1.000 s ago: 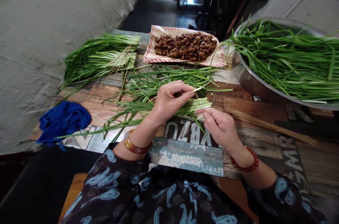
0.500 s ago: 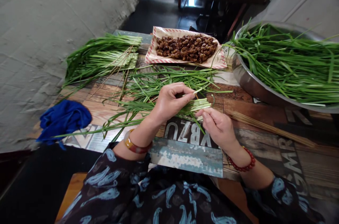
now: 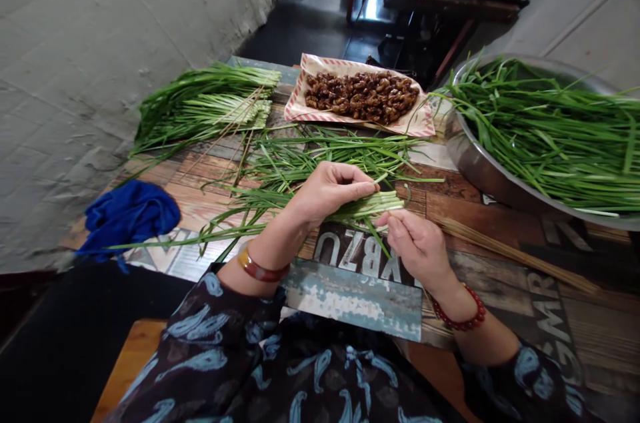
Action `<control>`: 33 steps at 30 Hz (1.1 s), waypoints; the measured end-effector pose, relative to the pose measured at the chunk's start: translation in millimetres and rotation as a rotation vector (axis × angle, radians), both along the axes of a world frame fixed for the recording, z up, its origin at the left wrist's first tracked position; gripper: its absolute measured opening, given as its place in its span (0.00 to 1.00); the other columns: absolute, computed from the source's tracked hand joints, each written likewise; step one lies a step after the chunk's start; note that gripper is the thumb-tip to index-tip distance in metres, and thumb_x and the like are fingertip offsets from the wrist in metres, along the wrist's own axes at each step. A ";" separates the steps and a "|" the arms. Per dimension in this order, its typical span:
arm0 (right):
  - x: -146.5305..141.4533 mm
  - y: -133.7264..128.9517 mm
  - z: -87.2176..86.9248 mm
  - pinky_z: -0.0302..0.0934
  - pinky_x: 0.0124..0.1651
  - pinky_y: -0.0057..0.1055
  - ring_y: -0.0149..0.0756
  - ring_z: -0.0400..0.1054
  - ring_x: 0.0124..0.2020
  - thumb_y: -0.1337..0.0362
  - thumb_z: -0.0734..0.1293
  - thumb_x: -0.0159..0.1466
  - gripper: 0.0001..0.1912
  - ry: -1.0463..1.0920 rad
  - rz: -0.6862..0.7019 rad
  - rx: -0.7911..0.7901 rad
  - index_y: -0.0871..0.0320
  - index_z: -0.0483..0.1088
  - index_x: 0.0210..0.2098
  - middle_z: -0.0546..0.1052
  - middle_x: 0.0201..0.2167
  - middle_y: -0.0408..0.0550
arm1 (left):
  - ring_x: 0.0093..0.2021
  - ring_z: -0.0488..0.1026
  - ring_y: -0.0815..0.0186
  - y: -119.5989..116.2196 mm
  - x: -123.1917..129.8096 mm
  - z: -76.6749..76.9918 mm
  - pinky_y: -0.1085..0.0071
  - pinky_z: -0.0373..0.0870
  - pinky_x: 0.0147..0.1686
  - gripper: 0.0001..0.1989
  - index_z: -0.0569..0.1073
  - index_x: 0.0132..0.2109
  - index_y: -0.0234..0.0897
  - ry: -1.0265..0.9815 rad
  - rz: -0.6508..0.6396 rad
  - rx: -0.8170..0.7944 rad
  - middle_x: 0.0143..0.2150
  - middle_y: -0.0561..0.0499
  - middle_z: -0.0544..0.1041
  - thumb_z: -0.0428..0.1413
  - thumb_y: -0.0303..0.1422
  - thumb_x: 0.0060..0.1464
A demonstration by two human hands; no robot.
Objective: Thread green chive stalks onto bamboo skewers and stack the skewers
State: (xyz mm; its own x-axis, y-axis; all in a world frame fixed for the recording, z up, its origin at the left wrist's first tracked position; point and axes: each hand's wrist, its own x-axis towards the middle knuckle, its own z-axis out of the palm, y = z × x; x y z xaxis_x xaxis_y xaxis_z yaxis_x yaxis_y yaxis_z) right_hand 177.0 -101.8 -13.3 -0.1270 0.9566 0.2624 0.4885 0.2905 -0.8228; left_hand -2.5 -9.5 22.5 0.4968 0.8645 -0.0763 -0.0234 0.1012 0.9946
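My left hand (image 3: 333, 193) pinches the pale end of a garlic chive stalk (image 3: 381, 178) between thumb and fingers. Below those fingertips a row of chives (image 3: 375, 204) lies side by side, white ends pointing right and green leaves trailing left under my wrist. My right hand (image 3: 417, 239) is closed just below the white ends, gripping a thin bamboo skewer that is mostly hidden by the fingers; a sliver of it shows by the wrist. Loose chives (image 3: 320, 159) are spread on the table beyond my hands.
A steel basin (image 3: 465, 143) heaped with chives stands at right. Bamboo skewers (image 3: 520, 255) lie before it. At the back is a paper-lined tray (image 3: 295, 103) of glossy brown pieces. Skewered chives (image 3: 210, 106) are stacked at left, near a blue cloth (image 3: 133, 213) and the wall.
The whole view has shifted slightly, so the table's things sit a little further right and lower. My left fingertips have come down over the skewer's tip, which showed before.
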 end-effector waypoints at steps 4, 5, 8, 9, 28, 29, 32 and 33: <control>-0.1 2.1 -0.6 0.56 0.27 0.26 0.27 0.62 0.19 0.63 0.58 0.70 0.12 0.003 -0.002 -0.016 0.58 0.71 0.37 0.64 0.16 0.37 | 0.31 0.70 0.69 1.5 -0.4 -0.2 0.72 0.65 0.32 0.11 0.78 0.28 0.32 0.095 -0.021 0.222 0.29 0.49 0.76 0.62 0.36 0.50; -0.3 2.6 -0.8 0.56 0.27 0.26 0.27 0.62 0.19 0.63 0.58 0.70 0.12 0.008 -0.002 -0.024 0.58 0.71 0.37 0.64 0.16 0.37 | 0.33 0.71 0.68 2.0 -0.5 -0.3 0.71 0.67 0.36 0.09 0.79 0.29 0.33 0.122 0.007 0.311 0.31 0.48 0.76 0.61 0.35 0.51; -0.8 3.8 -0.9 0.57 0.27 0.26 0.28 0.63 0.20 0.62 0.57 0.70 0.13 0.028 0.001 -0.036 0.58 0.71 0.36 0.65 0.16 0.37 | 0.43 0.73 0.64 3.7 -1.2 0.2 0.67 0.68 0.47 0.08 0.81 0.37 0.36 0.148 0.042 0.487 0.40 0.46 0.78 0.61 0.35 0.52; -0.9 4.0 -0.8 0.57 0.27 0.26 0.28 0.64 0.20 0.62 0.57 0.70 0.13 0.031 0.005 -0.035 0.58 0.71 0.36 0.65 0.16 0.38 | 0.45 0.73 0.63 4.1 -1.6 0.7 0.67 0.67 0.49 0.09 0.81 0.39 0.36 0.147 0.012 0.494 0.42 0.45 0.78 0.60 0.36 0.53; 0.5 8.2 -0.5 0.65 0.36 0.27 0.32 0.74 0.30 0.64 0.57 0.70 0.16 -0.035 -0.002 0.155 0.57 0.73 0.31 0.79 0.28 0.46 | 0.25 0.53 0.73 4.5 -4.4 8.6 0.74 0.51 0.25 0.21 0.64 0.20 0.33 0.277 -0.184 0.223 0.22 0.55 0.59 0.54 0.41 0.56; 0.6 8.5 -1.4 0.65 0.36 0.27 0.32 0.74 0.30 0.65 0.57 0.70 0.15 -0.039 0.000 0.166 0.57 0.73 0.31 0.79 0.28 0.47 | 0.25 0.53 0.73 5.1 -4.4 9.7 0.74 0.51 0.25 0.21 0.63 0.20 0.34 0.282 -0.200 0.236 0.22 0.55 0.59 0.54 0.41 0.56; 0.6 9.1 -3.6 0.64 0.36 0.27 0.32 0.75 0.31 0.66 0.58 0.69 0.15 -0.055 -0.008 0.197 0.58 0.73 0.31 0.80 0.28 0.47 | 0.26 0.54 0.72 6.8 -4.7 12.3 0.73 0.52 0.26 0.22 0.61 0.19 0.34 0.308 -0.260 0.285 0.23 0.55 0.58 0.53 0.41 0.57; 0.4 9.2 -3.9 0.64 0.36 0.27 0.32 0.75 0.31 0.66 0.58 0.69 0.14 -0.056 -0.011 0.203 0.58 0.73 0.31 0.80 0.29 0.47 | 0.26 0.54 0.72 7.1 -4.9 12.6 0.73 0.53 0.27 0.23 0.61 0.19 0.34 0.315 -0.269 0.304 0.23 0.54 0.59 0.53 0.41 0.58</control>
State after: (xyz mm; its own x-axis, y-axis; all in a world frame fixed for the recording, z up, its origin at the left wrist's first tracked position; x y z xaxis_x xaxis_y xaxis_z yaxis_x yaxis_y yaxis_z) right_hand 177.4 -92.6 -17.2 -0.1362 0.8861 0.4430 0.5360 0.4419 -0.7193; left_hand -7.5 -2.4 35.1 0.6982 0.7155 -0.0230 0.2688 -0.2322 0.9348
